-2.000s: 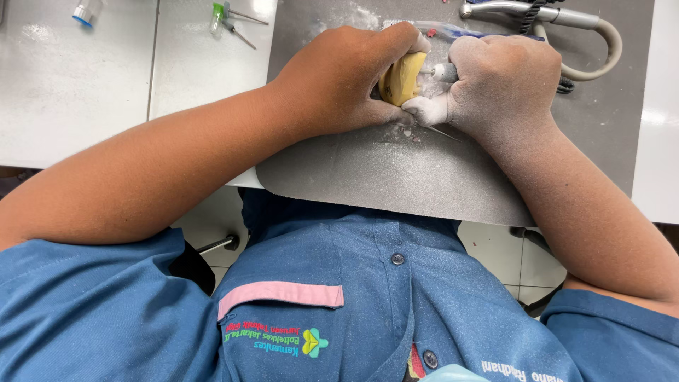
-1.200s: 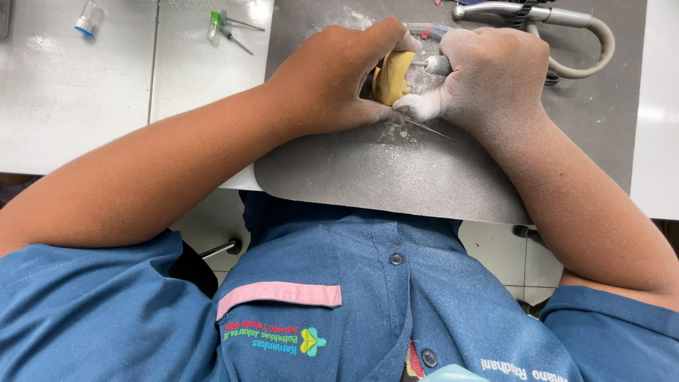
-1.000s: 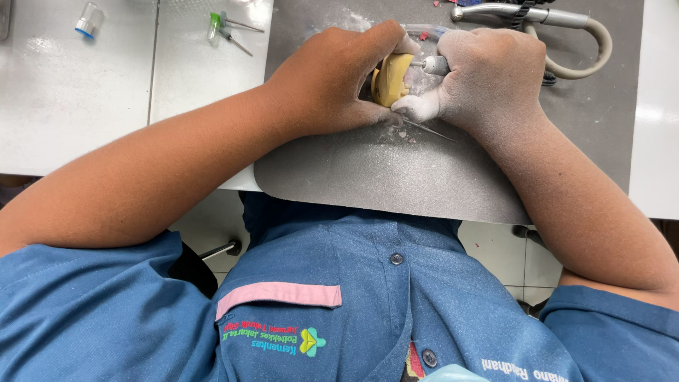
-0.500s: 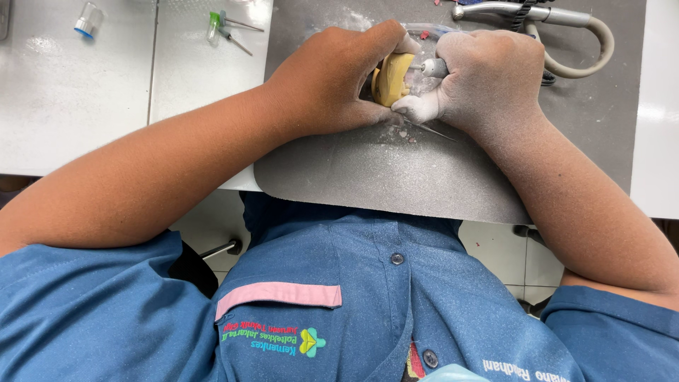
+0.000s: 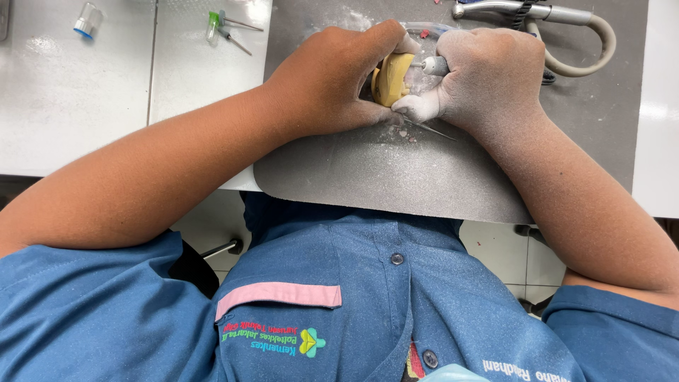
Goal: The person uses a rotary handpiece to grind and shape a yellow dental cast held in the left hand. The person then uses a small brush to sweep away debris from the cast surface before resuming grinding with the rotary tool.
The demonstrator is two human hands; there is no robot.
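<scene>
In the head view, two bare hands are seen meeting over one grey mat (image 5: 424, 177) with rounded corners, laid on a white table (image 5: 71, 106). The left hand (image 5: 329, 81) is closed around one yellow block (image 5: 392, 76), rounded and smooth-looking, just above the centre of the frame; its fingers are curled over the top and near side of the block. The right hand (image 5: 491, 78), coated in pale dust, is closed around one metal tool (image 5: 433, 66), whose thin tip is pointed at the block's right face; whether the tip touches the block cannot be told. White powder (image 5: 417, 138) is scattered on the mat under and around both hands, giving the surface a gritty, speckled look.

At the upper right, one metal handpiece (image 5: 523, 10) with a beige hose (image 5: 587, 60) curving down from it is lying on the mat. At the upper left, one small clear vial with a blue cap (image 5: 86, 18) is seen on the table, and further right one small green-capped tube (image 5: 213, 27) beside two thin metal bits (image 5: 237, 32). A blue buttoned shirt (image 5: 368, 297) with one pink strip fills the bottom of the frame.
</scene>
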